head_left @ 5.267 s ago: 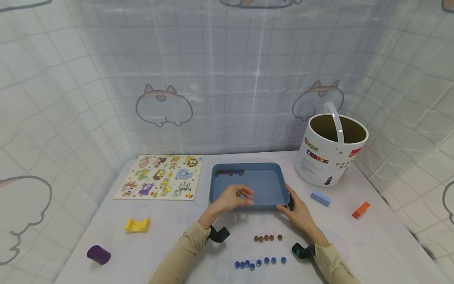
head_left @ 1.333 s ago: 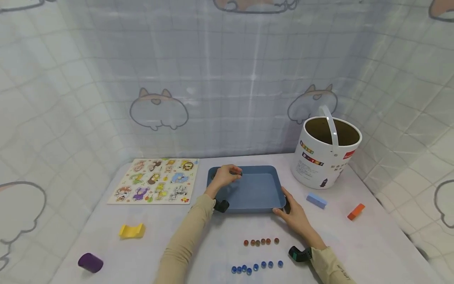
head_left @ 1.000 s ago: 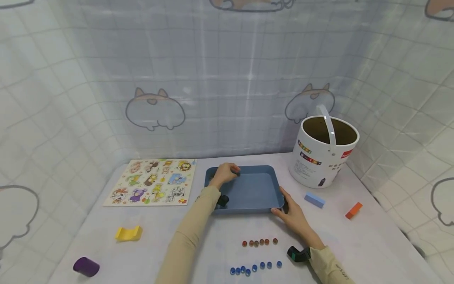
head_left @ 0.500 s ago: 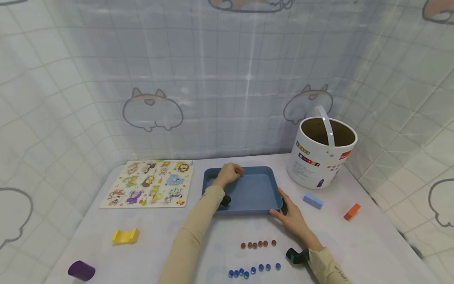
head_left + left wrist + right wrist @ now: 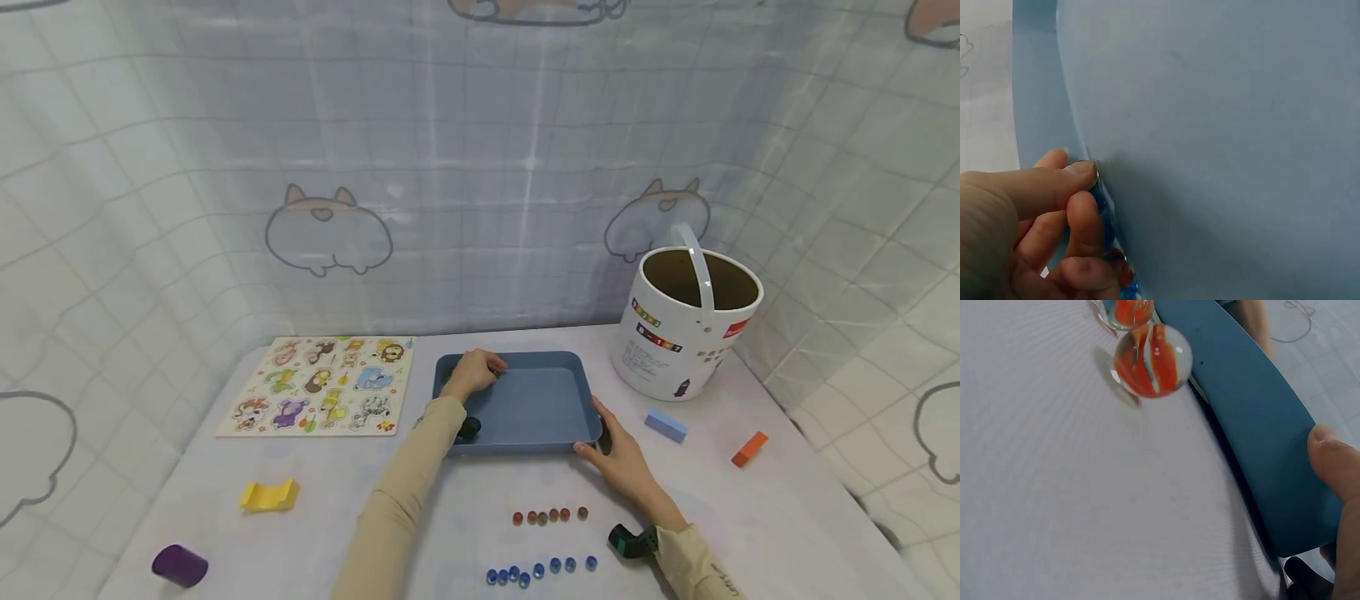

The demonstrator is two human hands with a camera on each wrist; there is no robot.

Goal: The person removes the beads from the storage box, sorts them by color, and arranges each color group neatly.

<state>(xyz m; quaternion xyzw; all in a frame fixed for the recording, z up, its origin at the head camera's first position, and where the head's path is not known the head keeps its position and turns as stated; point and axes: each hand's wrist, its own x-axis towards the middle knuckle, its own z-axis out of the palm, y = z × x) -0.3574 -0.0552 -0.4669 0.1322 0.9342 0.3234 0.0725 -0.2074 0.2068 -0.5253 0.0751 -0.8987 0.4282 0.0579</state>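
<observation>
My left hand [image 5: 474, 372] pinches marbles [image 5: 1107, 226] at the blue tray's [image 5: 555, 398] far-left corner, best lifted gently, while my right hand [image 5: 617, 461] steadies its near-right corner, fingers relaxed.

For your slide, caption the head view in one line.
Left hand reaches the far corner of a blue plastic tray; right hand steadies its near corner.

The tabletop [image 5: 787, 517], covered in white cloth, carries a blue tray [image 5: 555, 440] at the middle of its far edge, an animal puzzle board [image 5: 318, 386] toward the far left corner and a white bucket [image 5: 686, 350] toward the far right corner. A light blue block [image 5: 666, 425] and an orange block [image 5: 749, 448] lie near the right edge, a yellow block [image 5: 268, 495] and a purple cylinder [image 5: 179, 565] near the left. Toward the near edge run 2 rows: 6 orange marbles [image 5: 547, 516] and 8 blue marbles [image 5: 538, 571].
</observation>
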